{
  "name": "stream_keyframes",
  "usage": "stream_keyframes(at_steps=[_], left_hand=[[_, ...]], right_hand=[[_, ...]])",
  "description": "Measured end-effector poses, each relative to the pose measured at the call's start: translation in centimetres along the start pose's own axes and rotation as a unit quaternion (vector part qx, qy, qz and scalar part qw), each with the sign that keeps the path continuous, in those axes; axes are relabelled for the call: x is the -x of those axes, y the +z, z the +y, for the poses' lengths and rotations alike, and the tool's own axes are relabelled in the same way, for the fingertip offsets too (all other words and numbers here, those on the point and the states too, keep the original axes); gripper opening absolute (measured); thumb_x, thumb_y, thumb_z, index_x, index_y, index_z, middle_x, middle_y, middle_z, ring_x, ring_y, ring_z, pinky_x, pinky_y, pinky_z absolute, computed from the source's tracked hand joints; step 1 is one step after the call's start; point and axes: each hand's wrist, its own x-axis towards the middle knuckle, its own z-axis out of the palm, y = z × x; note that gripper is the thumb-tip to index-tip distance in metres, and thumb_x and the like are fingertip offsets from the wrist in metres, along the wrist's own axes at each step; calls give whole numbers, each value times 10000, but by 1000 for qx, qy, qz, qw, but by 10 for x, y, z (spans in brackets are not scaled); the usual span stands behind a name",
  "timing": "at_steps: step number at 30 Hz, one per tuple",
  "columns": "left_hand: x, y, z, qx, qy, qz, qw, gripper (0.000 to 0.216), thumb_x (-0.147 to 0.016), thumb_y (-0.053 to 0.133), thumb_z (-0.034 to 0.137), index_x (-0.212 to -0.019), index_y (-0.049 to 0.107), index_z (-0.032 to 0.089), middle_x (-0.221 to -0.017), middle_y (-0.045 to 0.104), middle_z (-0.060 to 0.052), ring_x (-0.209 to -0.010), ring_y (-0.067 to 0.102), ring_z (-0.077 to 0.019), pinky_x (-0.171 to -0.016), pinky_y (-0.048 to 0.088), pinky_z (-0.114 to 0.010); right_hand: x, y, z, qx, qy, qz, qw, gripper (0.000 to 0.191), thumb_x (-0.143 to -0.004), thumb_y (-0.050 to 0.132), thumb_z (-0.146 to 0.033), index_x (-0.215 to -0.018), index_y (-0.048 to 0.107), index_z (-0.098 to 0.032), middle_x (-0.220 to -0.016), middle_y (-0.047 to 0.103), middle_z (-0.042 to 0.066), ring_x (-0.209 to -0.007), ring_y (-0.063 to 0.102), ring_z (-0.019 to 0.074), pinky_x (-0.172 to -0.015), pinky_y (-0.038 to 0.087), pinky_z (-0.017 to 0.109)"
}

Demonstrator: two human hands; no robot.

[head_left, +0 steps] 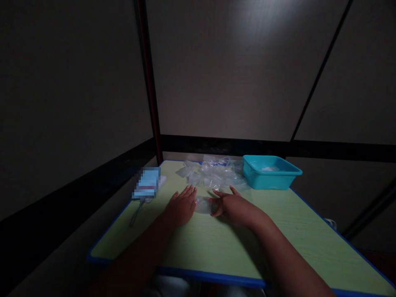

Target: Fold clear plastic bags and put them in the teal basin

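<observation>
My left hand (182, 205) lies flat on the green table (216, 243), fingers stretched out, its fingertips at the left edge of a small clear plastic piece (202, 204). My right hand (230, 204) rests on the right side of that same piece, index finger and thumb extended, the other fingers curled onto the plastic. Just beyond both hands lies a heap of crumpled clear plastic bags (212, 172).
A teal plastic tub (269, 171) with something white inside stands at the back right. A blurred blue card (147, 183) on a lanyard and a small white object (162, 180) lie at the left edge. Dark partition walls close in on the back and left.
</observation>
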Motion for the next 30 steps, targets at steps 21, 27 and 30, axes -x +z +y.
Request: stream_keyframes(at_steps=[21,27,30], left_hand=[[-4,-15,8,247,94,20,964,373,-783,533,394,-1124,571,247,-1126,622,-22,-1026,548,-214,-1022,243,-379],[-9,-20,5,337,42,70,938,264,-774,521,343,-926,639,163,-878,670,-29,-802,588,-192,-753,433,-281],[-9,-25,7,396,23,69,915,286,-777,521,367,-911,628,137,-878,665,-41,-806,590,-186,-696,435,-251]], right_hand=[[-8,0,12,-269,-41,159,949,232,-756,576,-261,-948,677,-179,-1057,647,75,-1089,518,210,-957,350,347],[-12,-3,23,-402,15,214,890,305,-726,602,-383,-872,689,-130,-910,684,75,-843,611,197,-787,451,315],[-13,-2,30,-454,46,237,858,352,-693,627,-413,-877,688,-120,-874,686,76,-792,606,187,-733,454,298]])
